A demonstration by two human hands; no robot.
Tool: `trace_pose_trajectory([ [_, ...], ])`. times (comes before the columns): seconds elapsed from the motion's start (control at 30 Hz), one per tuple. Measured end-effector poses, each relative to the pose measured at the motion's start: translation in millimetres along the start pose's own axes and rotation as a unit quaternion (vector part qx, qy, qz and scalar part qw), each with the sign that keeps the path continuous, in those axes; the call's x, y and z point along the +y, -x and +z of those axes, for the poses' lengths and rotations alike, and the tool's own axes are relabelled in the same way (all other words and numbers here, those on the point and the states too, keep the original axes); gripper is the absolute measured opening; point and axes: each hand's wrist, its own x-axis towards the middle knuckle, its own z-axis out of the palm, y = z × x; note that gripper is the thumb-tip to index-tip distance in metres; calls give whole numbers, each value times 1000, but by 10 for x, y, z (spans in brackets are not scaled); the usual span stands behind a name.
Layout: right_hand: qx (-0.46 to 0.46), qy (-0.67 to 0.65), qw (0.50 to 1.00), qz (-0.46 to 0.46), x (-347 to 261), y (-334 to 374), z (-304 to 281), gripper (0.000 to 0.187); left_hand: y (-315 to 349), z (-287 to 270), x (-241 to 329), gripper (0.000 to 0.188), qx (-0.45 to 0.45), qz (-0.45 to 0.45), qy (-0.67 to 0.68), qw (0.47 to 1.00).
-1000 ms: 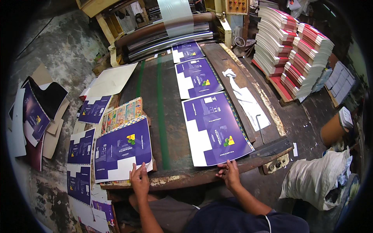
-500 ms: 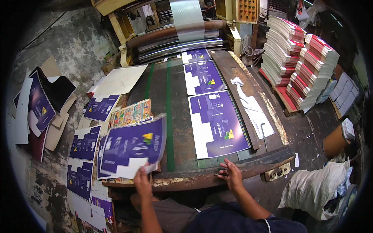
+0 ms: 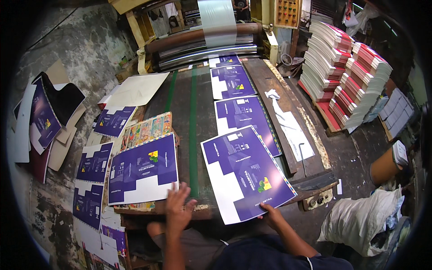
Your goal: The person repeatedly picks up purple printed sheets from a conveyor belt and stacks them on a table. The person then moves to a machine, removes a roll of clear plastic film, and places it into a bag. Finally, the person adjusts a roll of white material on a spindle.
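My right hand (image 3: pixel 271 217) grips the near edge of a purple-and-white printed sheet (image 3: pixel 245 173), thumb on top and fingers beneath. That sheet slants toward me over the table's front edge and overlaps another printed sheet (image 3: pixel 246 114) lying behind it. At the left, my left hand (image 3: pixel 179 204) is slightly blurred, its fingers spread beside the corner of the top sheet of a pile (image 3: pixel 144 168). It holds nothing. More purple sheets run in a line back to the metal rollers (image 3: pixel 207 51) of a machine.
A hex key (image 3: pixel 303 159) and white paper (image 3: pixel 292 130) lie on the right rail. Tall red-and-white paper stacks (image 3: pixel 330 63) stand right, near a brown drum (image 3: pixel 386 166) and a white sack (image 3: pixel 362 225). Loose sheets (image 3: pixel 92 162) lie left; clear film (image 3: pixel 217 22) hangs over the rollers.
My left hand has let go of the sheet on the left pile, which now lies flat. My right hand has taken hold of the nearest sheet, now closer to me. The sheets behind it shifted slightly.
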Motion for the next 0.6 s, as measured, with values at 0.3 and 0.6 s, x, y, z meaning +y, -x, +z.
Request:
trace_pose_trajectory([
  [0.3,14,111,992,55,298,589,-402,34,17,22,-515,44,27,-30,-160,986],
  [0.6,21,116,991,66,384,886,-379,39,12,-36,-554,41,49,-57,-88,993],
])
